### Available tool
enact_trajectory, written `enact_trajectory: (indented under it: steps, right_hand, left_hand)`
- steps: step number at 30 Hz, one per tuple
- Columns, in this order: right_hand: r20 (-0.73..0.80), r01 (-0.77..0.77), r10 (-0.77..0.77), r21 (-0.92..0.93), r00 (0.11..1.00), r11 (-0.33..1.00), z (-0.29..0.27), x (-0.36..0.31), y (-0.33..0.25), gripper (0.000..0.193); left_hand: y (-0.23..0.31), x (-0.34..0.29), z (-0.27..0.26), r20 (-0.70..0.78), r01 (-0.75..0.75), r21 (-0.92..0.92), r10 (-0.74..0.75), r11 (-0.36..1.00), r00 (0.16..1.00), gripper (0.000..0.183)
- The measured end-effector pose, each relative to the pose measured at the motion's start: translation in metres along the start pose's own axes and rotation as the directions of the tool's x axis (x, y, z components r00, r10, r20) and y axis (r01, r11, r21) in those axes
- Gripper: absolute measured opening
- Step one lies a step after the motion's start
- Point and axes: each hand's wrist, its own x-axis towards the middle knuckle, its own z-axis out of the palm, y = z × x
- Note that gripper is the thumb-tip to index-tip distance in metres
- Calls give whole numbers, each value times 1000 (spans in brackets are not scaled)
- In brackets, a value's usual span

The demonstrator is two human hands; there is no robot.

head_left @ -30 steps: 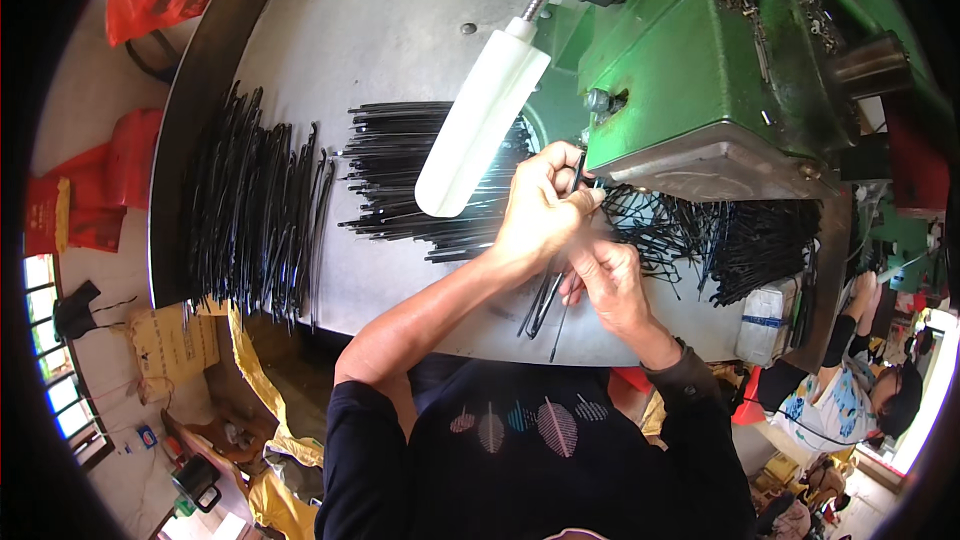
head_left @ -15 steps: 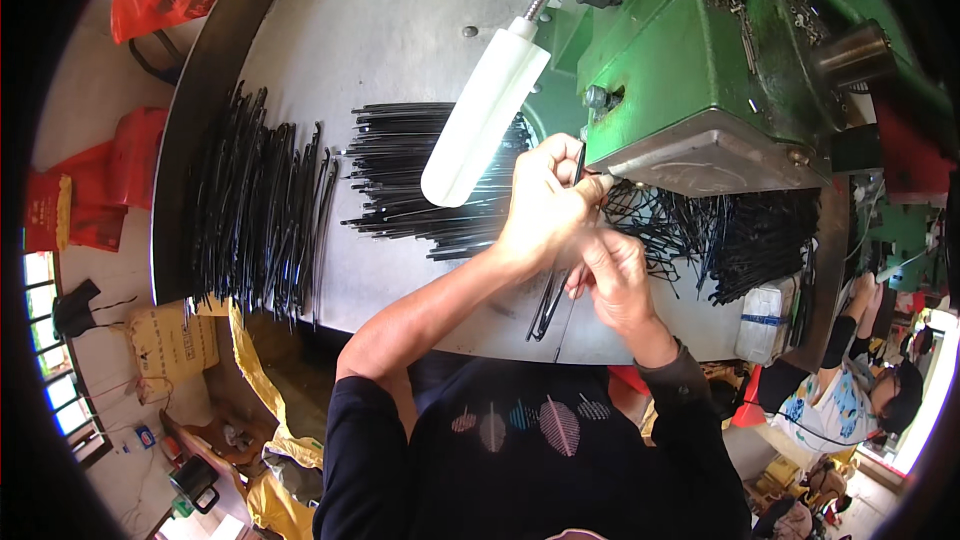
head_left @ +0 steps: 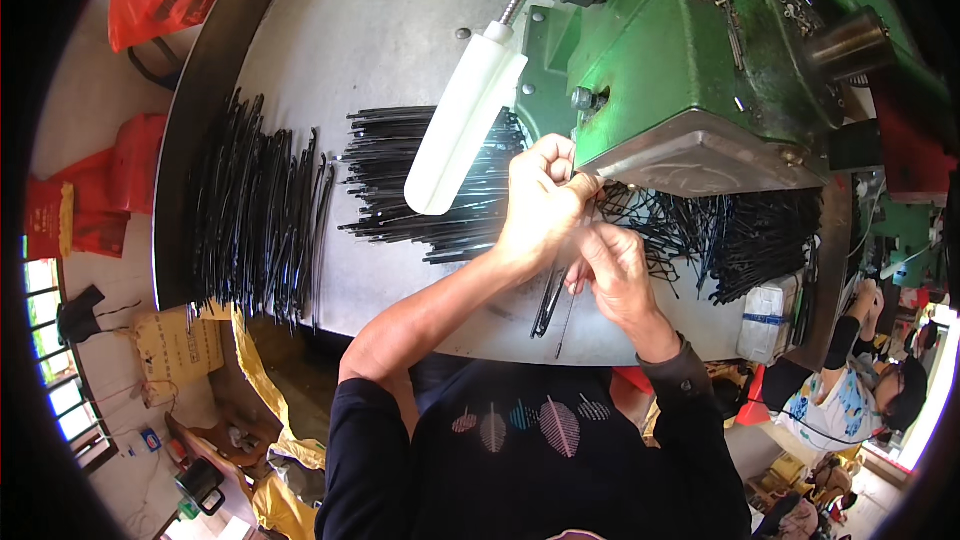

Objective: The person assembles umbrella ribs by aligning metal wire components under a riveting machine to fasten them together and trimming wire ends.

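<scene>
My left hand [head_left: 540,202] is closed in a pinch on a thin black rod, close against the lower left corner of a green machine [head_left: 650,70]. Just below and to the right, my right hand [head_left: 617,273] has its fingers curled round several thin black rods [head_left: 548,308], whose lower ends stick out toward the table's front edge. One thin rod stands slightly apart from that bunch. The upper ends of the rods are hidden behind my fingers and the machine's corner. Left of my left hand lies a pile of black rods [head_left: 400,175], set crosswise.
A white lamp [head_left: 465,125] on a bendable metal neck hangs over that pile. More black rods [head_left: 265,215] lie at the table's left, and a tangled heap [head_left: 760,235] lies right of the machine. A clear box [head_left: 765,322] stands at the right edge. Another person [head_left: 835,395] sits far right.
One thin rod now hangs apart from the bunch in my right hand. Both hands stay nearly in place at the machine's corner. The view has shifted slightly.
</scene>
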Motion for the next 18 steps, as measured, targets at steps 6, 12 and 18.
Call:
enact_trajectory:
  steps: [6,12,18]
  right_hand:
    - [5,11,-11,-30,1000,999,-1,5,2,29]
    - [26,-37,36,42,999,998,-3,6,4,29]
    - [18,-115,113,174,993,978,0,5,5,30]
  left_hand:
    - [-2,4,-2,-10,-28,-12,28,1000,1000,10]
    - [-4,4,-2,-10,0,-8,-1,1000,1000,10]
    - [-2,3,-3,11,31,15,-31,999,999,9]
